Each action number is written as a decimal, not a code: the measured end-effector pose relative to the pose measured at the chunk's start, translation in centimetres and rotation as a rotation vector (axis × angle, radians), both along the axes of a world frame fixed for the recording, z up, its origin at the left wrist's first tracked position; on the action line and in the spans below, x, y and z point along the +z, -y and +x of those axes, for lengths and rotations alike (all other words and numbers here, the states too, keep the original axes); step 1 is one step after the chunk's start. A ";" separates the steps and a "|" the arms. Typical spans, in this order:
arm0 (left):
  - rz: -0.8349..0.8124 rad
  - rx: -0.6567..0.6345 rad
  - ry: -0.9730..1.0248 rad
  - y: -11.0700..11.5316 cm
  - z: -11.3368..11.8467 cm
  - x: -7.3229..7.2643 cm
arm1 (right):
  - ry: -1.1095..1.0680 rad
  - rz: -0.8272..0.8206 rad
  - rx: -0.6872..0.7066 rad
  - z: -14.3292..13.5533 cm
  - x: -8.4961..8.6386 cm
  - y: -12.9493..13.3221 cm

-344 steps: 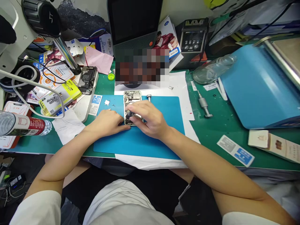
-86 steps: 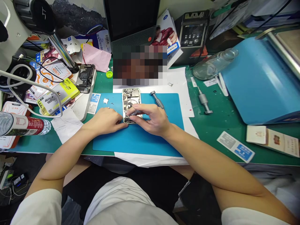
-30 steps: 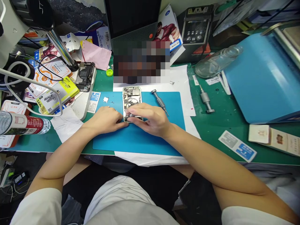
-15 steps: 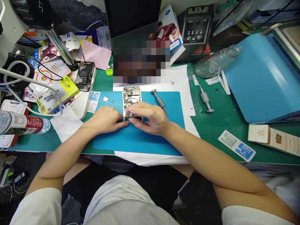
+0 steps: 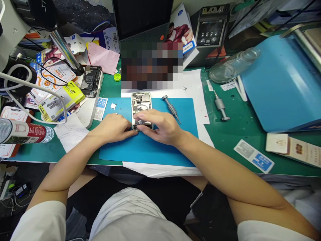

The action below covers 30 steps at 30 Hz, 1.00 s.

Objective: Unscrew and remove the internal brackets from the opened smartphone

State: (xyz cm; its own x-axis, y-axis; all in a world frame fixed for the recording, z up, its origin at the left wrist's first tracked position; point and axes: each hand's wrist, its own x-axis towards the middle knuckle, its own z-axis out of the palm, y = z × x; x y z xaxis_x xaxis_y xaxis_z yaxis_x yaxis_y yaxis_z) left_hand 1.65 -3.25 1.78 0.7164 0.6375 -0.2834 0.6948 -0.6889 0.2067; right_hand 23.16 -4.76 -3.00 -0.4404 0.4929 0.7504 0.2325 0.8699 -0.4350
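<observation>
An opened phone (image 5: 141, 106), its inner boards and parts bare, lies lengthwise on the blue mat (image 5: 147, 150). Against its lower left edge rests my left hand (image 5: 115, 129), fingers curled and thumb at the bottom corner, holding the phone. My right hand (image 5: 163, 129) is over the phone's lower end, thumb and fingers closed around a small grey screwdriver (image 5: 141, 122) that stands upright; its tip is hidden. To the right on the mat lies a second grey screwdriver (image 5: 171, 108). Left of the phone are a small silvery plate (image 5: 113, 106) and tiny dark bits.
A third screwdriver (image 5: 220, 106) and a glass jar (image 5: 232, 65) lie right of the white paper (image 5: 193, 80). Another opened phone (image 5: 91, 82), a yellow battery box (image 5: 61, 102) and a water bottle (image 5: 27, 131) crowd the left. A blue panel (image 5: 281, 87) covers the far right.
My right fingertips have shifted very slightly around the screwdriver's top. The phone and my left hand stay in place.
</observation>
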 end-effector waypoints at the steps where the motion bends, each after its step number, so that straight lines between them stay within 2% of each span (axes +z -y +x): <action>1: 0.005 -0.002 0.000 0.0 0.0 0.0 | 0.002 0.004 -0.001 0.0 0.0 0.0; 30: -0.026 0.022 0.037 0.0 -0.1 0.1 | 0.037 0.067 0.012 0.0 0.2 0.1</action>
